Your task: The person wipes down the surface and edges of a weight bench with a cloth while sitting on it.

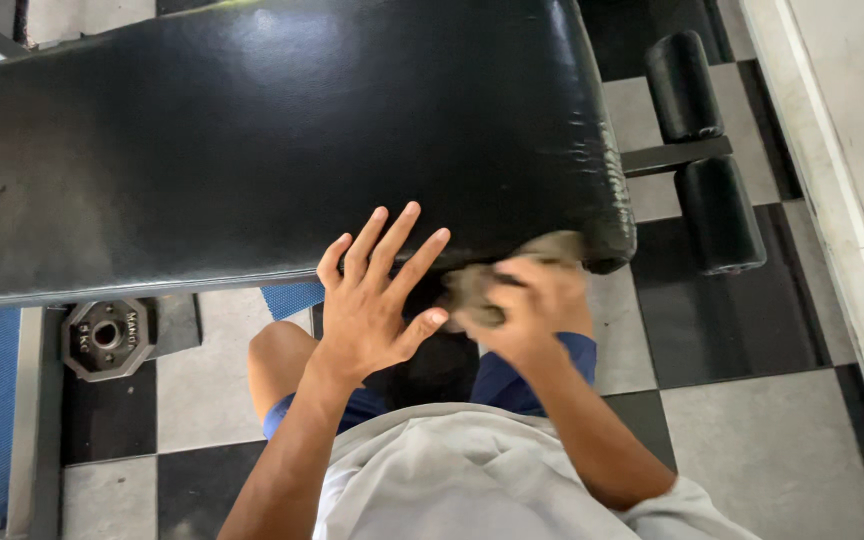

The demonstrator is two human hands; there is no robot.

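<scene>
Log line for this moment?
left hand: open, flat on bench pad edge | right hand: gripping cloth at pad corner

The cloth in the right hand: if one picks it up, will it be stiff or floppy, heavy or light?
The cloth looks floppy: it bunches into folds inside the right hand. It is probably light, since curled fingers alone hold it against the bench edge. It should not roll or slip easily, being soft and crumpled.

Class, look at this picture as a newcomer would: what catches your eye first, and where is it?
The big black padded bench fills the upper half. At its near edge the left hand spreads open, while the right hand presses a crumpled brownish cloth against the corner. A hexagonal weight plate lies on the checkered floor at lower left.
</scene>
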